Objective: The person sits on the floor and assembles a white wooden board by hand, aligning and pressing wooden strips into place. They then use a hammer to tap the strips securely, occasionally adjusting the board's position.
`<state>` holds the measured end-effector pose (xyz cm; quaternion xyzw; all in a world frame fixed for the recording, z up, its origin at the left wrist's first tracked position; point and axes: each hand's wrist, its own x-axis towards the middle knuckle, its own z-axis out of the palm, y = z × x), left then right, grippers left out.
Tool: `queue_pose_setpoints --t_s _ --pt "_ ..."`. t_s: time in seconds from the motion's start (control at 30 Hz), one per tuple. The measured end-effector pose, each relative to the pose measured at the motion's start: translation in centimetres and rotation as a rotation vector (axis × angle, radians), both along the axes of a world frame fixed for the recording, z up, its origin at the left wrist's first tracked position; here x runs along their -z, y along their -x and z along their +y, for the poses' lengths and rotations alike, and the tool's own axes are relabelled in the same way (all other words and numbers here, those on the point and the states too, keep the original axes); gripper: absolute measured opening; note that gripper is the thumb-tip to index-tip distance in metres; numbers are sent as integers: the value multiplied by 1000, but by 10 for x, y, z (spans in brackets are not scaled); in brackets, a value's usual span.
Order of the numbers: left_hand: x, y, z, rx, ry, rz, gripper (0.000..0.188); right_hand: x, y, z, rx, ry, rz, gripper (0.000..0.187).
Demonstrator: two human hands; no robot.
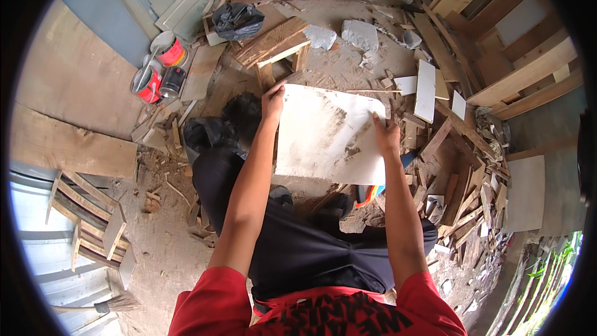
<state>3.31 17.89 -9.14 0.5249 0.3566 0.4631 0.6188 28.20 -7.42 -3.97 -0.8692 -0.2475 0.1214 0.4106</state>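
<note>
Between my two hands is a white board (311,143), flat and roughly square, with brown dirt smeared across its face. My left hand (273,101) grips its far left corner. At the right edge my right hand (387,132) holds on, thumb lying on the top face. Just beyond the board stands a low wooden stool (273,43). Under its near right corner shows part of a tool with an orange and blue handle (372,195); the rest of that tool is hidden by the board and my right arm.
Scrap wood (463,193) lies heaped at the right. Paint cans (148,84) stand at the far left, near black plastic bags (214,134). Concrete chunks (359,35) rest beyond the stool. A slatted wooden piece (87,218) and a broom (115,303) are at the left.
</note>
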Motion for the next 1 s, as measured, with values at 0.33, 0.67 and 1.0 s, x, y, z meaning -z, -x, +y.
queue_pose_setpoints --t_s 0.33,0.67,1.0 --pt "1 -2 -5 -72 -214 176 28 4 2 3 31 20 -57 60" --pt "-11 -3 -9 -69 -224 291 27 15 1 -1 28 -29 -61 60" --pt "-5 -4 -1 10 -143 307 28 9 12 -2 52 -43 -100 62"
